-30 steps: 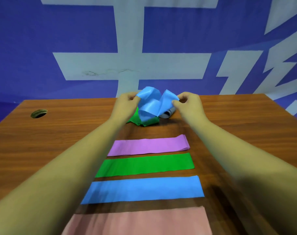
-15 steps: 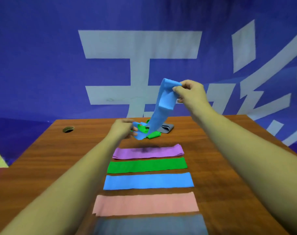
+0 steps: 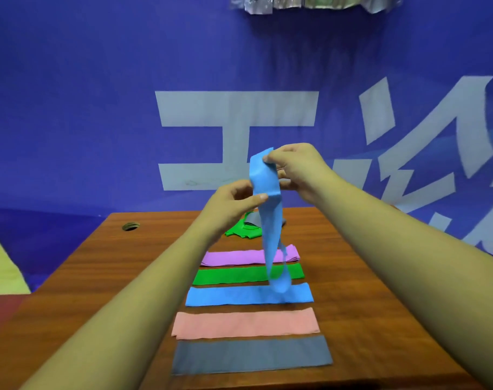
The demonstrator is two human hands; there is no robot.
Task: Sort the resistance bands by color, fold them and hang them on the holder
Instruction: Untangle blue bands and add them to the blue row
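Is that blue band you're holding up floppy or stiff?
Probably floppy: the blue band hangs limp and twisted below the right hand and left hand pinching it. Likely light too, since fingertip pinches alone hold it up.

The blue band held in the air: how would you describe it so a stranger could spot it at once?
Start at the wooden table with five flat bands laid in a row. Above that row, the left hand and right hand pinch the top of a dangling blue band. Unlike the flat blue band on the table, it hangs loose.
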